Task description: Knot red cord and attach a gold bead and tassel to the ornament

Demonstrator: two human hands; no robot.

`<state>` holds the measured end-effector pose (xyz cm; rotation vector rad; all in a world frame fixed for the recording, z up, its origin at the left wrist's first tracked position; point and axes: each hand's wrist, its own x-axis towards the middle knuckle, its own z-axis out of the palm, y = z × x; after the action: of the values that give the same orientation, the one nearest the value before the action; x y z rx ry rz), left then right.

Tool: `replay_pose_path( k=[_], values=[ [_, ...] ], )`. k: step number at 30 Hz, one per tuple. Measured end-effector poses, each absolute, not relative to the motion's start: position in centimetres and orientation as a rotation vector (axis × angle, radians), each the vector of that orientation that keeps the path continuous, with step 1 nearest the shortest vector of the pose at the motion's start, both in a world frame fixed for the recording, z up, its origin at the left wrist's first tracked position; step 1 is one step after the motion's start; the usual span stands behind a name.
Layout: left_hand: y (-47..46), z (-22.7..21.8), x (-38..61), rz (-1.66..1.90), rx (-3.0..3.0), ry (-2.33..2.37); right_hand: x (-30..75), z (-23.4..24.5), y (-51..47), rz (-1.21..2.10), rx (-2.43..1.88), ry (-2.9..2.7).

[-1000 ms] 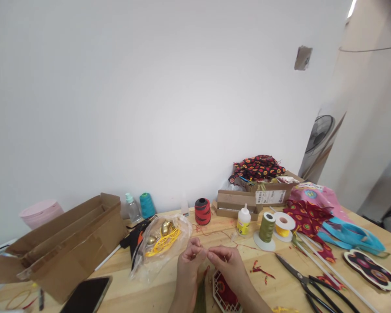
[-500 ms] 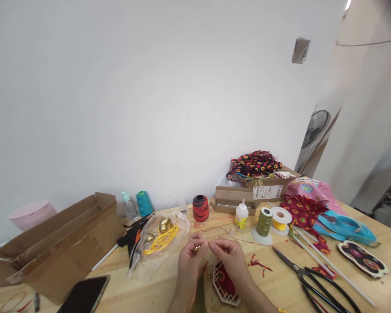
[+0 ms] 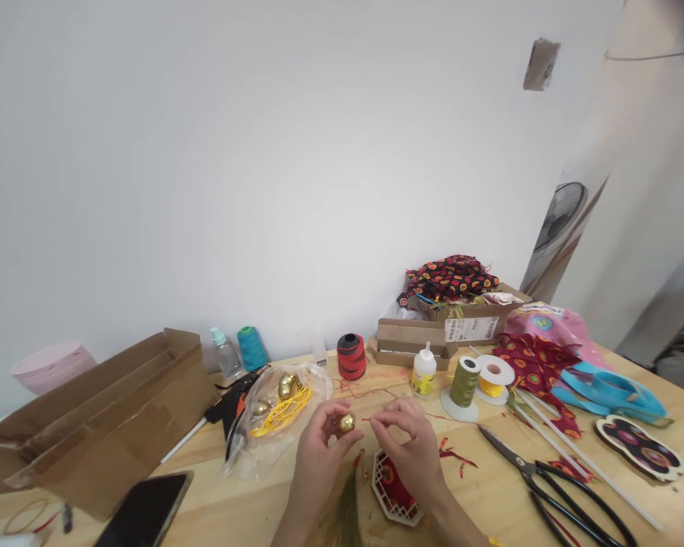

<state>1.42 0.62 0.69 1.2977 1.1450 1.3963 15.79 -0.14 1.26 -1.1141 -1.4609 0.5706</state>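
Note:
My left hand [image 3: 322,448] is closed round a gold bell [image 3: 347,422], a small shiny ball between thumb and fingers. Close by on the right, my right hand [image 3: 407,437] pinches the end of a thin red cord [image 3: 366,419], which points toward the bell. Under my right hand lies an octagonal lattice frame [image 3: 397,513] with dark red fabric inside, partly covered by the hand. An olive-green tassel [image 3: 350,505] with a red loop rests on the table between my forearms.
Black-handled scissors [image 3: 539,475] lie to the right, near white sticks [image 3: 604,475]. Behind stand a glue bottle [image 3: 423,372], a green thread spool [image 3: 464,382] and a red-black thread spool [image 3: 351,357]. Leftward are a plastic bag [image 3: 285,410], a phone [image 3: 145,513] and a long cardboard box [image 3: 102,425].
My hands, fingertips together before, have moved apart. The gold bell now shows plainly in my left hand, and the red cord end shows at my right fingertips. The view has shifted slightly.

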Motion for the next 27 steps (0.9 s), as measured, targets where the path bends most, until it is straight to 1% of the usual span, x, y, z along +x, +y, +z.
replay_pose_path(
  k=[5,7,27],
  values=[
    [0.6,0.7,1.5,1.412,1.351,1.175,15.8,1.0,-0.2,0.265,-1.13,-1.657],
    [0.5,0.8,1.6,1.405,1.372,1.174,15.8,1.0,-0.1,0.197,-1.131,-1.691],
    [0.2,0.7,1.5,1.3,1.594,1.252,15.7,0.1,0.1,0.223,-1.117,-1.755]
  ],
)
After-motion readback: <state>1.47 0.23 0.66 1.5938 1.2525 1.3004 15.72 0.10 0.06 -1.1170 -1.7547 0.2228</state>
